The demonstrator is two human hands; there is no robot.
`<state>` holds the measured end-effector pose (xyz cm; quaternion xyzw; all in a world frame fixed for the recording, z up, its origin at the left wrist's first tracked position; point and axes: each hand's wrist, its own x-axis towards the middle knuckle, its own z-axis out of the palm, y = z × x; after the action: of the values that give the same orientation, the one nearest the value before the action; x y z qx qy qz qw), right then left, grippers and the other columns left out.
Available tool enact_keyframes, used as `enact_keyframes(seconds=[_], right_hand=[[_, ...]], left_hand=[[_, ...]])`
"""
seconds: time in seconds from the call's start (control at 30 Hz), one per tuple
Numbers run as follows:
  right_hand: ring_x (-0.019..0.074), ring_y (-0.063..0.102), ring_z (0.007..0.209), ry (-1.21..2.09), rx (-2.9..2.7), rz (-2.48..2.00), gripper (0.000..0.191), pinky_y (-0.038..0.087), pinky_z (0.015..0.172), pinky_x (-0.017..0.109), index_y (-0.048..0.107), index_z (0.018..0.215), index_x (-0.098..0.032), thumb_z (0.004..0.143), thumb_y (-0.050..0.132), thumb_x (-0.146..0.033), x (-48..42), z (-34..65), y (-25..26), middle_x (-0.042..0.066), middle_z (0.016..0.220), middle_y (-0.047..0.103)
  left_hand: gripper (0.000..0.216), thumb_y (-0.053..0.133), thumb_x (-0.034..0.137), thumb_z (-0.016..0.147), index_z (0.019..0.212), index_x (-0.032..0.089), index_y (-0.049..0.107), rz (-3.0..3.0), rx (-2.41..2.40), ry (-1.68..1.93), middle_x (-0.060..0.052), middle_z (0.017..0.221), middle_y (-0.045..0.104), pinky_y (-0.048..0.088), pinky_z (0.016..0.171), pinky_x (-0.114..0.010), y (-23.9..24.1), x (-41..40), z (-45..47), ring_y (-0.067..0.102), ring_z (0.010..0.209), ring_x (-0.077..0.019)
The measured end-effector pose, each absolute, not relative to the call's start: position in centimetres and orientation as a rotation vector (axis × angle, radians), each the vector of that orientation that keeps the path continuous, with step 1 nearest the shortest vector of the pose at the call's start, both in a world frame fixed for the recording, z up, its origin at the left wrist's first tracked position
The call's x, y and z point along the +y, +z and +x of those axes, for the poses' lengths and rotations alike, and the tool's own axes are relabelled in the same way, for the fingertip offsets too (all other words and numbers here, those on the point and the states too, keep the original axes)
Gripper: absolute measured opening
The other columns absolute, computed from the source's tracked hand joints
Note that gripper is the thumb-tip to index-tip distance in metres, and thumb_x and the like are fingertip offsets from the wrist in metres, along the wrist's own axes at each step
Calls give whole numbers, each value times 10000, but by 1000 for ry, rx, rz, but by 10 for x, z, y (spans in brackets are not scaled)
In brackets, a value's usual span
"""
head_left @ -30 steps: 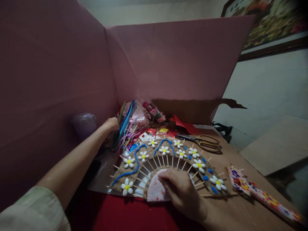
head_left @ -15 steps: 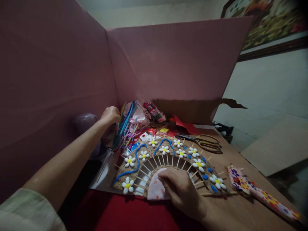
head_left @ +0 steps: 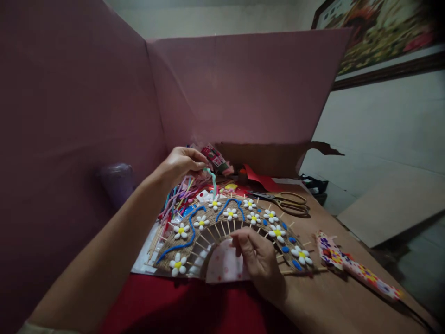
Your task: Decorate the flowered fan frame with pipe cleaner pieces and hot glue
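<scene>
A half-round jute fan point(head_left: 239, 222) with wooden spokes, white flowers and blue curls lies on the table in front of me. My right hand point(head_left: 255, 260) rests on its inner edge, fingers curled over the pink paper centre point(head_left: 224, 266). My left hand point(head_left: 181, 163) hovers above the fan's far left side, pinching a light green pipe cleaner point(head_left: 212, 178) that hangs down. A pile of coloured pipe cleaners point(head_left: 177, 197) lies just below that hand.
Pink cardboard walls point(head_left: 243, 88) stand behind and to the left. Gold-handled scissors point(head_left: 287, 202) lie behind the fan. A flower-patterned strip point(head_left: 351, 268) lies to the right on the wooden table point(head_left: 347, 306). A purple jar point(head_left: 116, 181) stands by the left wall. Red cloth point(head_left: 181, 306) covers the near edge.
My left hand has left the pipe cleaner pile and moved right, lifting out one light green pipe cleaner. My right hand shifted slightly on the fan.
</scene>
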<state>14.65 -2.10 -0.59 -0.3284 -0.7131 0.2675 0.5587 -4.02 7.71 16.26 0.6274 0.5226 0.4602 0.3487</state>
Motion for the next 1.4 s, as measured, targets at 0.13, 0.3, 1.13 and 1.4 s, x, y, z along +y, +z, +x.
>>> enact_keyframes(seconds=[0.13, 0.3, 1.13, 1.4], right_hand=[[106, 502, 517, 951, -1315, -677, 438, 388, 393, 198, 539, 931, -169, 907, 300, -536, -11, 149, -3, 27, 743, 555], [79, 403, 418, 1074, -1341, -661, 373, 325, 373, 182, 492, 819, -184, 843, 454, -554, -7, 148, 2, -42, 577, 485], [47, 334, 336, 886, -786, -762, 422, 233, 327, 152, 448, 633, -179, 792, 528, -561, 20, 168, 16, -77, 405, 419], [40, 331, 311, 1046, -653, -750, 389, 222, 309, 148, 445, 643, -179, 759, 595, -518, 25, 178, 22, -78, 411, 435]], left_hand=[[48, 624, 103, 623, 668, 118, 618, 1612, 1007, 1041, -6, 509, 598, 457, 492, -243, 137, 40, -2, 568, 466, -112], [80, 654, 152, 611, 690, 148, 646, 1663, 1008, 1126, -7, 596, 624, 451, 520, -242, 89, 13, 23, 561, 529, -112], [105, 582, 250, 727, 762, 210, 673, 1645, 1321, 1590, 18, 584, 595, 438, 506, -231, 29, 16, -13, 537, 514, -118], [172, 528, 237, 785, 623, 250, 584, 1920, 1431, 1490, 16, 535, 540, 392, 487, -247, 17, -5, -24, 501, 498, -140]])
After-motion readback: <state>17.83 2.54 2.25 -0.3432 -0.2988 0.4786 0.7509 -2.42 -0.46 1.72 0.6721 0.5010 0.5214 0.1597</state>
